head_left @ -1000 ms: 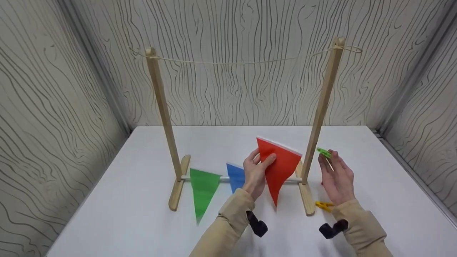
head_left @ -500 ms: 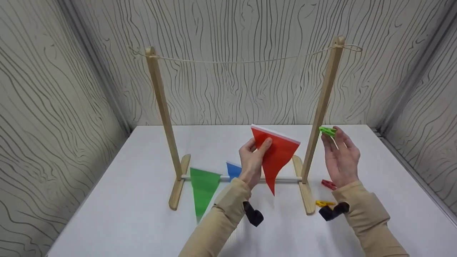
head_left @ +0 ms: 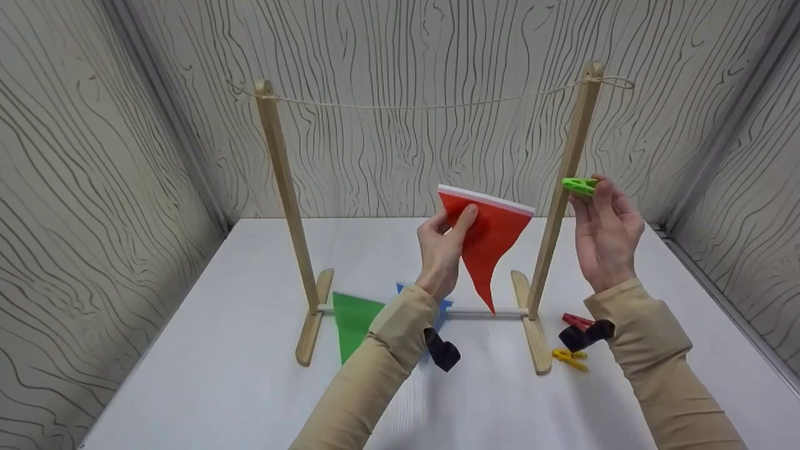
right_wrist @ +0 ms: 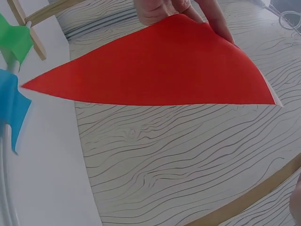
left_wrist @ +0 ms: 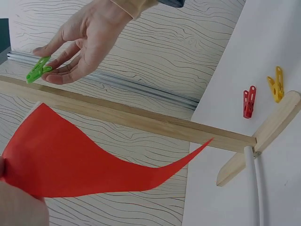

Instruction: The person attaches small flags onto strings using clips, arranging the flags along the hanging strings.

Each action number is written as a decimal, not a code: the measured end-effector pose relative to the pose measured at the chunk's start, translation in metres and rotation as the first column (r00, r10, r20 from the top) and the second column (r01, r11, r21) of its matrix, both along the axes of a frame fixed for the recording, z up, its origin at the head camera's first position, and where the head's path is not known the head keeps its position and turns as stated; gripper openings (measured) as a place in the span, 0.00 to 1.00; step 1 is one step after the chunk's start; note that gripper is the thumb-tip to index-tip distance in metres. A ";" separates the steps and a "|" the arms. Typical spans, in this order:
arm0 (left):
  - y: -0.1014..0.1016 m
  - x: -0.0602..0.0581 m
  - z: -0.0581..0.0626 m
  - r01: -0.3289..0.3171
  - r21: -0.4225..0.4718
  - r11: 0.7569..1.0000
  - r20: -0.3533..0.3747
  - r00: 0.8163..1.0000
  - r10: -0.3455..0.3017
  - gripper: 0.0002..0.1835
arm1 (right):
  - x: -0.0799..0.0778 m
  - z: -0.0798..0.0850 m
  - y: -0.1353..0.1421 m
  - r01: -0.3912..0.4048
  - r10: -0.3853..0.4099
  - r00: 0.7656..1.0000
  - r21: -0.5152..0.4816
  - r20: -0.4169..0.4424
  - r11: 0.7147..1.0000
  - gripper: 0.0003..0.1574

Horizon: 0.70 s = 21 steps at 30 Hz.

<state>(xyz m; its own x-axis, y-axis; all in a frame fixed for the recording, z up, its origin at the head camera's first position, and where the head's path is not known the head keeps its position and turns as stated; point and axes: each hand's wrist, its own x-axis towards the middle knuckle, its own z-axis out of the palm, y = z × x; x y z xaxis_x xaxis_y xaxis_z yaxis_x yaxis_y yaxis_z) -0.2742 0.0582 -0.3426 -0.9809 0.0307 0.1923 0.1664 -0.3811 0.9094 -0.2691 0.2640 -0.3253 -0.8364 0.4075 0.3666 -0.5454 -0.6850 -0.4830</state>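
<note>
In the head view my left hand [head_left: 441,250] pinches a red triangular pennant [head_left: 490,234] near its white top edge, thumb in front and fingers behind. The pennant hangs point down, raised above the table and below the string [head_left: 400,107]. Off to the right, my right hand [head_left: 606,231] holds a green clothespin [head_left: 579,186] between thumb and fingers, beside the right wooden post [head_left: 565,181]. The left wrist view shows that clothespin [left_wrist: 38,70] at the fingertips. Seen from the right wrist, the pennant [right_wrist: 155,66] spreads wide, with the left fingers behind it.
A green pennant [head_left: 356,319] and a blue pennant [head_left: 442,317], partly hidden by the left arm, lie over the white crossbar [head_left: 484,314]. Red [head_left: 578,322] and yellow clothespins [head_left: 570,358] lie right of the stand. The left post [head_left: 284,187] holds the string's other end.
Both hands have risen from near table height, the left with the red pennant, the right with the green clothespin. The red clothespin on the table has come into view.
</note>
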 end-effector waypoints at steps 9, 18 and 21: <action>0.002 -0.004 0.030 -0.003 0.003 1.000 -0.064 0.998 0.003 0.19 | -0.005 0.031 -0.004 0.039 -0.032 0.992 0.060 -0.119 0.997 0.13; 0.010 -0.009 0.050 -0.007 0.039 0.999 -0.091 0.996 0.010 0.19 | -0.013 0.059 -0.017 0.145 -0.123 0.977 0.116 -0.173 0.983 0.13; 0.013 -0.010 0.057 -0.014 0.048 0.999 -0.091 0.996 0.018 0.19 | -0.016 0.067 -0.019 0.195 -0.164 0.968 0.158 -0.189 0.968 0.14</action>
